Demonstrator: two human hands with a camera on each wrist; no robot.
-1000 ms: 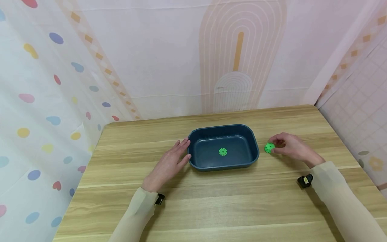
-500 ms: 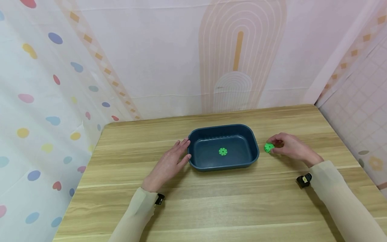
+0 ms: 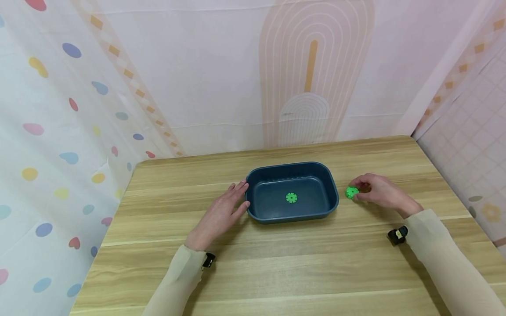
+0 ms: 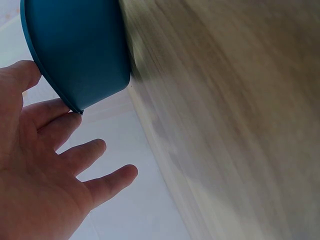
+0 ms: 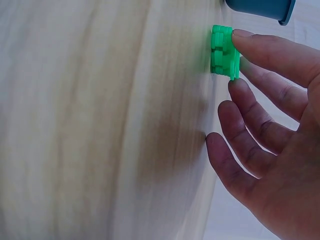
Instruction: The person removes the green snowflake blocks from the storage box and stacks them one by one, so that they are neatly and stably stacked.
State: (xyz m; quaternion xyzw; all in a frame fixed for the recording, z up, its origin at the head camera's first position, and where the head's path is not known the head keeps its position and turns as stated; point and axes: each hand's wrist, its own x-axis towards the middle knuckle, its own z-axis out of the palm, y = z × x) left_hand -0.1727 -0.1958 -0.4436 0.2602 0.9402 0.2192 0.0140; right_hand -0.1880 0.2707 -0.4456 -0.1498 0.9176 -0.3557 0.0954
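Observation:
A dark blue rectangular basin [image 3: 265,218] stands mid-table, with one green notched disc [image 3: 291,198] lying flat on its floor. My left hand [image 3: 221,215] is at the basin's left end, its extended fingers touching the rim; the left wrist view shows the fingertips against that rim [image 4: 55,87]. Right of the basin, a small stack of green notched discs [image 5: 219,52] sits on the table. My right hand [image 3: 381,192] pinches the top of this stack between thumb and fingers, while the other fingers curve loosely. How many discs it grips I cannot tell.
The wooden table [image 3: 276,272] ends at a patterned curtain [image 3: 213,87] behind and on both sides. A small black device [image 3: 397,235] is at the right wrist, and another black device [image 3: 208,260] at the left.
My right hand shifted very slightly left at the green stack, and the top disc now sits more evenly over those below. The left hand and the basin have stayed in place.

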